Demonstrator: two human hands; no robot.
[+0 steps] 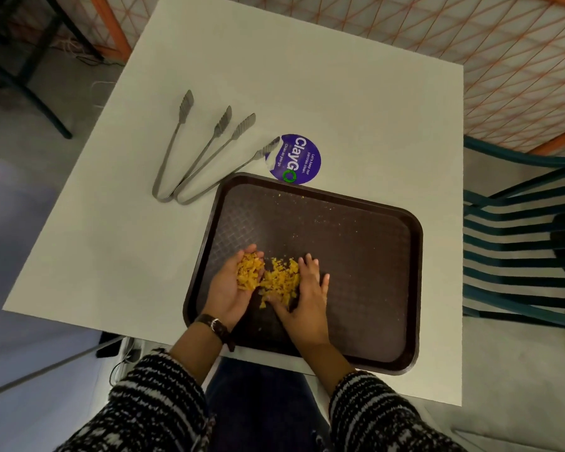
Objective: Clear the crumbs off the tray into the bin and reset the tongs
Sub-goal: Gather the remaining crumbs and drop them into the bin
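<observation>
A white square counter point(307, 93) stands by an orange-lattice partition, a teal slatted chair at its right edge. Overhanging the near edge, the dark brown textured plastic tray point(356, 256) holds a loose heap of yellow-orange crumbs point(281, 282). The left hand point(235, 288) is cupped palm-up and part-filled; the right hand point(307, 295), fingers spread flat, sits against the heap. The crumbs look light, dry and brittle, likely to scatter, so scoop rather than pinch. Specks dot the tray's far part. Beyond, toward the left edge, two steel tongs point(196, 154) lie splayed; stiff and springy, best gripped mid-arm. One tip overlaps a round purple sticker point(299, 159). No bin shows.
</observation>
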